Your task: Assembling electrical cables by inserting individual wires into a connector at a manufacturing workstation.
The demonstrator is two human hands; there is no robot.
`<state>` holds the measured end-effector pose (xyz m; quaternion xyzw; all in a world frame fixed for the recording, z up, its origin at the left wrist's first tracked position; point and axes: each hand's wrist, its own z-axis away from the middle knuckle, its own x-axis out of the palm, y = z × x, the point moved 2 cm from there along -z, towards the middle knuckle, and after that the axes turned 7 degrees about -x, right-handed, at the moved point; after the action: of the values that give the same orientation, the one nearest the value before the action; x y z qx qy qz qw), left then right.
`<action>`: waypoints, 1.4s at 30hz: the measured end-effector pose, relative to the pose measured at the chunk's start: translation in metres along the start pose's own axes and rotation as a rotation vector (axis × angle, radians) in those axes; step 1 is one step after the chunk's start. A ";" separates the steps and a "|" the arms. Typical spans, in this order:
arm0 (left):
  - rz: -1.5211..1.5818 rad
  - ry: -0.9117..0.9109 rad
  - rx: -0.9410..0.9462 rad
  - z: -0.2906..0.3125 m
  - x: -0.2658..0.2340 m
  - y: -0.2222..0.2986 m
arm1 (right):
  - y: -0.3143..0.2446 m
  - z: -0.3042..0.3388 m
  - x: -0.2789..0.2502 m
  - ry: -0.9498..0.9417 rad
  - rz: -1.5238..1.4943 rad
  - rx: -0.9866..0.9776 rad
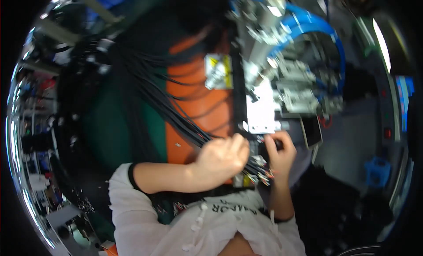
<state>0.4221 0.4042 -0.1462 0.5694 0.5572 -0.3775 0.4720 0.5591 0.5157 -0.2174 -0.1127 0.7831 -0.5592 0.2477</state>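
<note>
My left hand (222, 157) is closed, fingers curled, at the right end of a bundle of black cables (165, 102). What lies inside its fingers is hidden. Just to its right, my right hand (282, 153) has thumb and forefinger bent toward each other at the lower edge of a bright white plate (261, 108). Blur hides whatever small thing is between those fingertips. Loose cable ends with stripped, coloured wires (262, 172) stick out between and below both hands. The cables run across an orange surface (200, 108) from the upper left.
A machine with metal cylinders (295, 84) and blue hoses (310, 21) stands beyond the plate. A yellow-edged warning label (218, 72) sits on the orange surface. Green matting (105, 119) lies left. A red button (387, 133), a screen (404, 102) and a blue stool-like object (377, 171) are right.
</note>
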 end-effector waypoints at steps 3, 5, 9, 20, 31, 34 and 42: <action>-0.049 -0.008 -0.043 0.004 0.015 -0.005 | -0.015 -0.003 -0.011 -0.110 -0.064 -0.284; 0.243 -0.028 0.048 0.005 0.020 -0.007 | -0.020 0.001 -0.009 -0.228 -0.163 -0.397; 0.386 0.366 0.170 -0.004 0.008 -0.007 | -0.015 0.006 -0.007 -0.209 -0.257 -0.323; 0.478 0.305 0.154 0.001 0.011 -0.004 | -0.045 0.013 0.001 0.215 -0.267 -0.130; 0.396 0.239 0.119 -0.009 0.011 -0.008 | -0.043 -0.001 0.002 0.083 -0.002 -0.343; 0.348 0.237 0.115 -0.007 0.010 -0.003 | -0.048 0.002 -0.004 0.027 0.204 -0.453; 0.332 0.201 0.179 -0.008 0.015 -0.006 | -0.036 -0.006 -0.023 -0.262 -0.166 0.008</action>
<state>0.4167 0.4156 -0.1586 0.7278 0.4643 -0.2839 0.4173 0.5715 0.5186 -0.1763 -0.2479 0.7298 -0.5615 0.3011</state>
